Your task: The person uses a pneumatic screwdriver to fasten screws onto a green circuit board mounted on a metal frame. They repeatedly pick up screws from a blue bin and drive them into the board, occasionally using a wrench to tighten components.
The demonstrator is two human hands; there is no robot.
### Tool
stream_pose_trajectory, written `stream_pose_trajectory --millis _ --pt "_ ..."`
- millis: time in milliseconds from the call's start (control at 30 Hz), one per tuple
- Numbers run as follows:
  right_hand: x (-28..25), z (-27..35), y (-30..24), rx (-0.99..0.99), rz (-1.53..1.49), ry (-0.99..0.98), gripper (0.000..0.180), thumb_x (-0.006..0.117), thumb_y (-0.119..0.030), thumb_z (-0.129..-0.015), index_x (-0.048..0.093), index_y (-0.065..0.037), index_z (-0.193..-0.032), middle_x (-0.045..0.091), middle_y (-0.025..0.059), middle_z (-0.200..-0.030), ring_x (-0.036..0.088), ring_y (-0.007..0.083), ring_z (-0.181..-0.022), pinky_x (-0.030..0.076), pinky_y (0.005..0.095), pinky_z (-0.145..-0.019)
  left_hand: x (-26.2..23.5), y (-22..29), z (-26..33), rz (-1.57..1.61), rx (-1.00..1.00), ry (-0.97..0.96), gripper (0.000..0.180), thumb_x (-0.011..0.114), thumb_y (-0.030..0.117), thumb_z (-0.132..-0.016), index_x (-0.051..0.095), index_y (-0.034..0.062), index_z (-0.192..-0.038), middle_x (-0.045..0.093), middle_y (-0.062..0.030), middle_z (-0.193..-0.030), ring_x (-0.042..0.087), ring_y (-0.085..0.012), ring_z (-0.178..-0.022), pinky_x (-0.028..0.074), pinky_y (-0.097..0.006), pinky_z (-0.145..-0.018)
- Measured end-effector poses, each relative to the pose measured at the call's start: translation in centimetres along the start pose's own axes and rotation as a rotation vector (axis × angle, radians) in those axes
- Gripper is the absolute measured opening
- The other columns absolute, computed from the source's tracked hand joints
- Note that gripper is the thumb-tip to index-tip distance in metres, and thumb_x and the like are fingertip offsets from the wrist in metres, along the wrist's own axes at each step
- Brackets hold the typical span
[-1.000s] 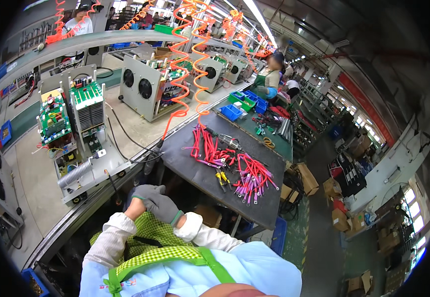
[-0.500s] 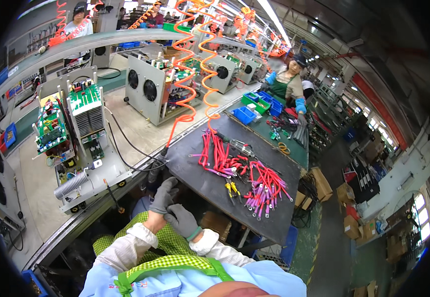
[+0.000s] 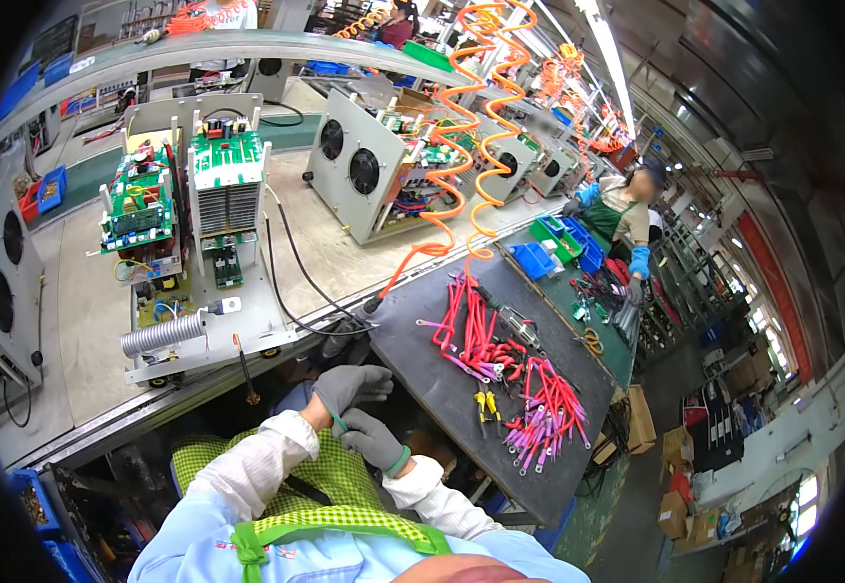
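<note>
Both my hands wear grey work gloves with green cuffs, held in front of my lap below the bench edge. My left hand (image 3: 352,389) points right, its fingers stretched out and holding nothing. My right hand (image 3: 372,442) pinches the green glove cuff (image 3: 339,424) at my left wrist. Just beyond them, a dark table (image 3: 413,342) bears a pile of red cables (image 3: 549,413) with purple sleeves and ring terminals. Several yellow-sleeved pieces (image 3: 486,403) lie beside the pile. An air screwdriver (image 3: 349,338) hangs at the bench edge, near my left fingertips.
An open chassis with green circuit boards (image 3: 228,160) and a coiled spring-like part (image 3: 163,335) stands on the bench (image 3: 72,369). Another chassis with two fans (image 3: 364,175) is behind. Orange coiled hoses (image 3: 471,107) hang overhead. A co-worker (image 3: 626,209) works by blue bins (image 3: 534,259).
My view has turned left, so the bench sits further right. My right hand has moved to the left glove's cuff and grips it, while my left fingers have stretched out.
</note>
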State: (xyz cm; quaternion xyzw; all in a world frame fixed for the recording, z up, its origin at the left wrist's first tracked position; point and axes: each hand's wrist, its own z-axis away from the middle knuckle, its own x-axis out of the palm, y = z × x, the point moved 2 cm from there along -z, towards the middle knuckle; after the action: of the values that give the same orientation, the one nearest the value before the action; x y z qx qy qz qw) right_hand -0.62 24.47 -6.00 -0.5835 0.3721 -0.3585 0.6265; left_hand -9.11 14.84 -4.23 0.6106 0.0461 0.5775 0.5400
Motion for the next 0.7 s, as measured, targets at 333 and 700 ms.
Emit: stream_pose_trajectory --millis 333,700 --pt "1.1 0.8 1.0 0.180 -0.183 -0.155 0.020 0.051 -0.013 -0.082 0.061 -0.001 -0.094 0.055 0.0012 -0.076 0.052 0.0104 -0.068 0.043 0.0241 -0.060 -0.2 -2.8 0.9 0.255 -0.213 -0.213 0.040 0.054 0.017 -0.089 0.049 -0.0035 -0.123 0.054 -0.0181 -0.118 0.058 -0.0290 -0.103 0.047 -0.040 -0.095" --pt "0.2 -0.6 0.6 0.069 -0.149 -0.009 0.019 0.058 -0.009 -0.077 0.060 -0.002 -0.095 0.056 0.0019 -0.087 0.053 0.0100 -0.077 0.045 0.0252 -0.066 -4.1 -3.3 -2.9 0.204 0.017 -0.001 0.068 0.053 0.045 -0.090 0.023 0.0189 -0.145 0.036 -0.0103 -0.144 0.039 -0.0285 -0.129 0.033 -0.041 -0.103"
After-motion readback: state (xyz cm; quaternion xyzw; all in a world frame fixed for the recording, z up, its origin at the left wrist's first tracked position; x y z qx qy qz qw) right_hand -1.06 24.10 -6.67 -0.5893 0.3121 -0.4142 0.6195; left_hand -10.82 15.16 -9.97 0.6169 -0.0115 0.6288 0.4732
